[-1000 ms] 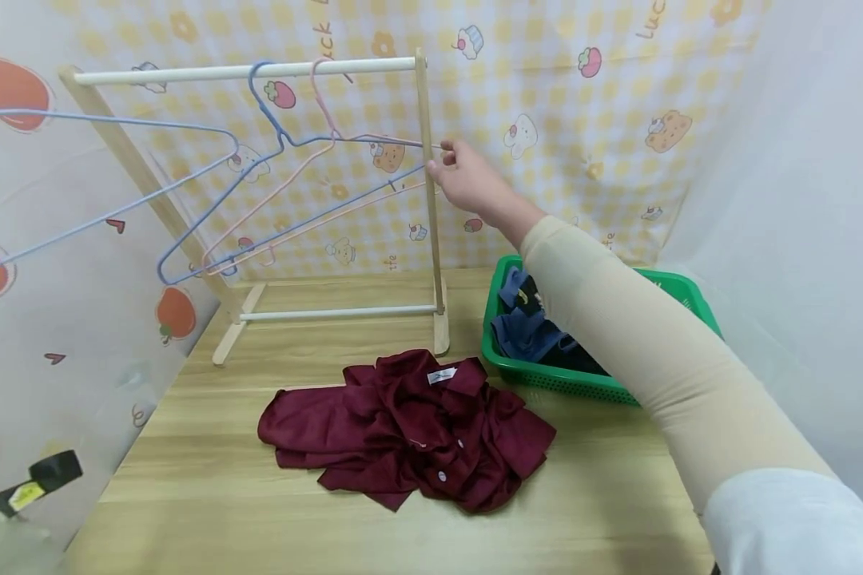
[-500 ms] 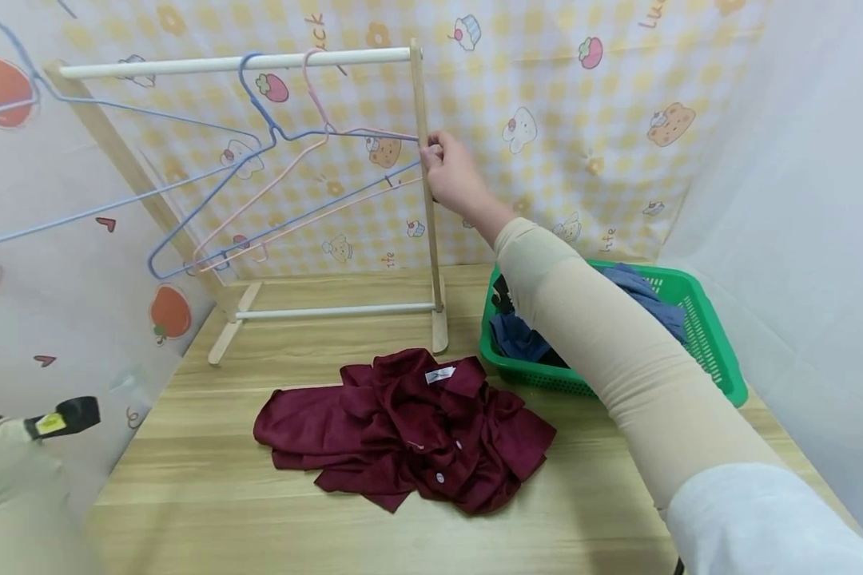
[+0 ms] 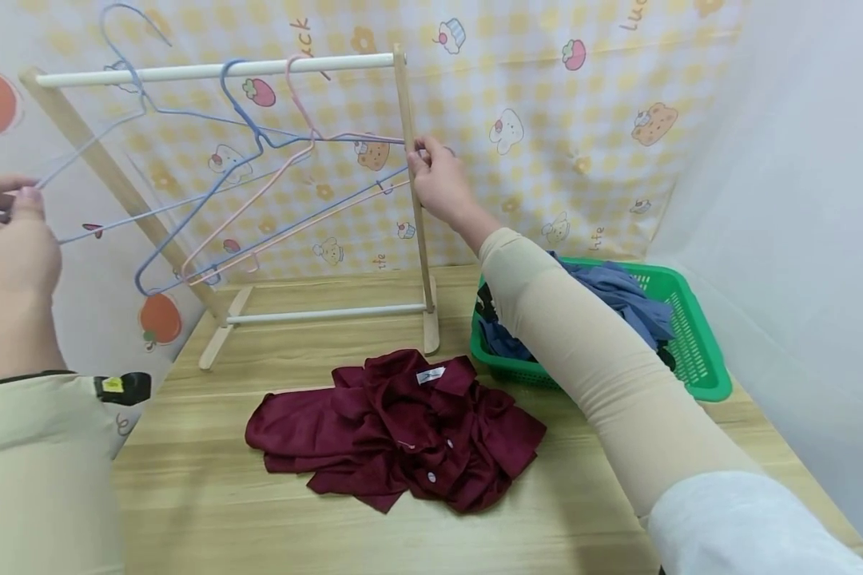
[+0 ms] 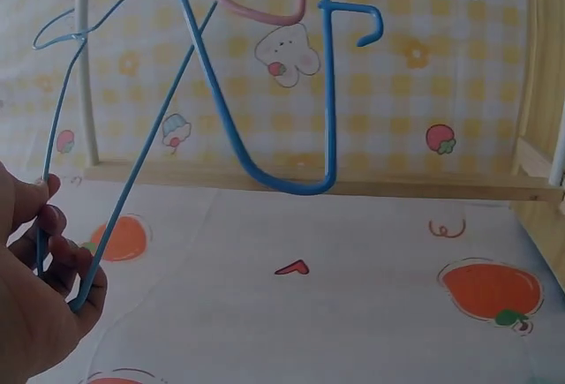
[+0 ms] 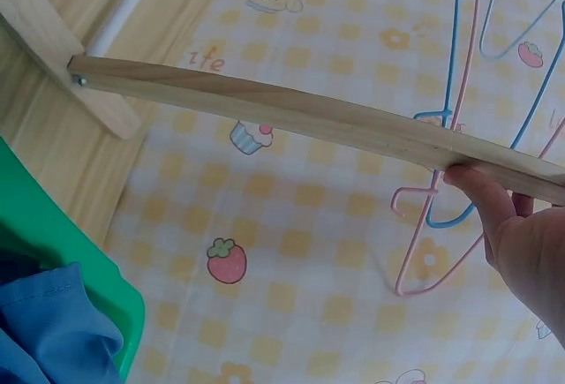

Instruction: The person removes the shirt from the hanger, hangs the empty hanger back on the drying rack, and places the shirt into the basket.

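Observation:
My left hand [image 3: 14,239] holds a light blue hanger [image 3: 187,114] by one end, its fingers curled round the wire. In the head view the hanger's hook rises above the white top bar [image 3: 187,72] of a wooden rack; whether it touches the bar I cannot tell. A darker blue hanger [image 3: 180,228] and a pink hanger [image 3: 248,208] hang from that bar. My right hand [image 3: 442,180] grips the rack's right post [image 3: 417,216]. In the right wrist view its thumb presses the post [image 5: 291,110], while the other fingers are mostly hidden behind.
A crumpled maroon shirt [image 3: 395,427] lies on the wooden table [image 3: 208,511] before the rack. At the right stands a green basket [image 3: 708,359] with blue and dark clothes [image 3: 618,295] inside. A patterned cloth [image 3: 532,88] hangs behind.
My left hand has come into view, bringing the light blue hanger rightward to the top bar. The right hand, first at the hung hangers' ends beside the post, has closed round the post.

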Action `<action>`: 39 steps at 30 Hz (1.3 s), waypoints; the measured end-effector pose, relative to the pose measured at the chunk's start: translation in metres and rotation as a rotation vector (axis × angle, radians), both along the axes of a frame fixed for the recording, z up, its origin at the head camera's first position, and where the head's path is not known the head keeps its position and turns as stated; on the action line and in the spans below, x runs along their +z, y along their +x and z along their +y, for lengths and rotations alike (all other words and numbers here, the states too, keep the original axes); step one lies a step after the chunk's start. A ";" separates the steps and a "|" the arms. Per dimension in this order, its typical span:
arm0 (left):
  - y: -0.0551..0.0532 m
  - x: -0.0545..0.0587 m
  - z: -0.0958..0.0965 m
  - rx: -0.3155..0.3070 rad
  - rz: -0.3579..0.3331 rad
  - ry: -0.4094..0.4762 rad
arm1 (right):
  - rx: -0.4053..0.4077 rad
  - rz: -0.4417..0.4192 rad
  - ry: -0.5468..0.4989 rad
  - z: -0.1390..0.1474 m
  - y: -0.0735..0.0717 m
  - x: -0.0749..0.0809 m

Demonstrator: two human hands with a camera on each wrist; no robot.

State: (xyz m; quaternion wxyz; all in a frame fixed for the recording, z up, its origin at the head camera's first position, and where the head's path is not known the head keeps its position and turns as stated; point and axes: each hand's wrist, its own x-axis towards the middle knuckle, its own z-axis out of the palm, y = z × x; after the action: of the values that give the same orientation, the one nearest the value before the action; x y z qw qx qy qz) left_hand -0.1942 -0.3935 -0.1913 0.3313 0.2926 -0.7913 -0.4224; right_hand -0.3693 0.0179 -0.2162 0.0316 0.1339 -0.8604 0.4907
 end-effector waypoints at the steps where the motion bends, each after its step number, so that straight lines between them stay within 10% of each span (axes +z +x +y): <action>1: -0.002 -0.003 0.001 -0.010 0.002 -0.013 | -0.002 0.001 -0.005 0.000 0.001 -0.001; 19: 0.000 -0.062 -0.011 -0.048 -0.156 -0.188 | 0.003 0.013 0.005 -0.003 0.004 -0.008; 28: -0.003 -0.063 -0.007 -0.090 -0.216 -0.183 | 0.055 0.027 -0.066 0.006 0.000 -0.012; 31: -0.001 -0.056 0.006 -0.082 -0.097 -0.279 | 0.073 -0.009 -0.014 0.013 0.003 -0.006; 34: 0.003 -0.049 0.023 -0.102 0.181 -0.435 | 0.079 -0.119 0.072 0.018 0.016 0.008; 39: 0.018 -0.042 0.061 -0.221 0.600 -0.685 | 0.150 -0.190 0.273 0.021 0.070 0.026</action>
State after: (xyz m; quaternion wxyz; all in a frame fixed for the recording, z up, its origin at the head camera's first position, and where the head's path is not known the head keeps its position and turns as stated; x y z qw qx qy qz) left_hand -0.1762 -0.3327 -0.2332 0.5760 -0.0545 -0.7809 -0.2355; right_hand -0.2996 0.0386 -0.1903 -0.1049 0.1537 -0.9058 0.3807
